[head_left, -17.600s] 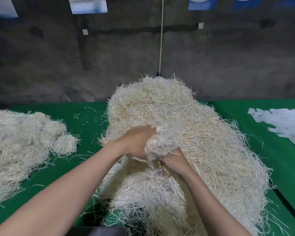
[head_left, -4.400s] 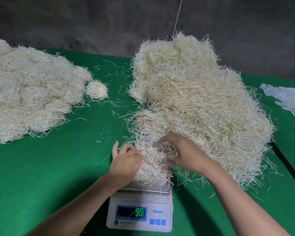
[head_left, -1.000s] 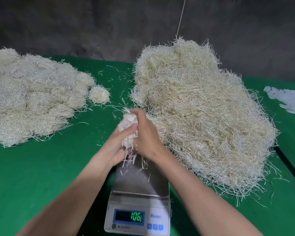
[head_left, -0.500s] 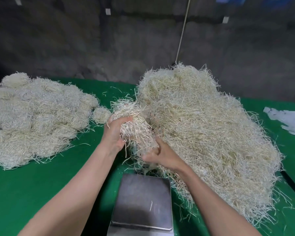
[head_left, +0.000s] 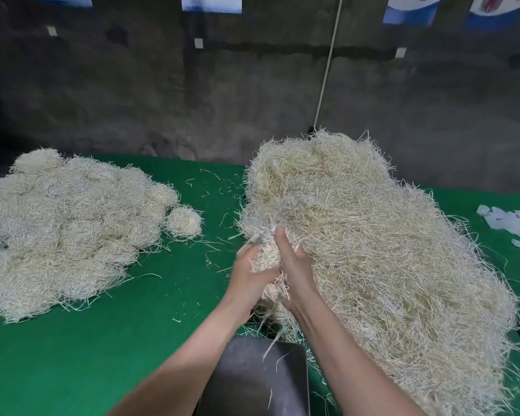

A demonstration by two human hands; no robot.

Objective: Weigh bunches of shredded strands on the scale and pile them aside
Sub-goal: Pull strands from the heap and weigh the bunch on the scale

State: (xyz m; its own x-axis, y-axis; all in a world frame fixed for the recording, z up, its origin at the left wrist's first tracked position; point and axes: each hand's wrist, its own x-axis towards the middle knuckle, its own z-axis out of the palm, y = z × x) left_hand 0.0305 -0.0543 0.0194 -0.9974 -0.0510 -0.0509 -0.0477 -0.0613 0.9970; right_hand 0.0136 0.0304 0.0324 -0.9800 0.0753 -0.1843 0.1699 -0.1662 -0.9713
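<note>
While both hands are lifted over the near part of the green table [head_left: 117, 340], they clasp one bunch of shredded strands [head_left: 266, 253] between them, just beside the near left edge of the big loose heap [head_left: 373, 250]; the left hand [head_left: 248, 276] curls its fingers round the bunch from the left, and the right hand [head_left: 296, 270] grips it from the right, thumb pointing up along the strands, the other fingers hidden behind them; frayed ends stick out above the hands and a few wisps hang below the wrists; the bunch is held in the air above and just beyond the scale [head_left: 261, 376], of which only the grey pan shows at the bottom edge, with a few stray strands lying on it; well apart to the left lies the pile of rounded bunches [head_left: 63, 229], with one small ball [head_left: 183, 222] touching its right edge; loose strands are scattered over the cloth between pile and heap; some white sheets [head_left: 514, 223] lie at the far right; a pale cord [head_left: 327, 61] runs down the dark wall [head_left: 132, 100] behind the heap.
</note>
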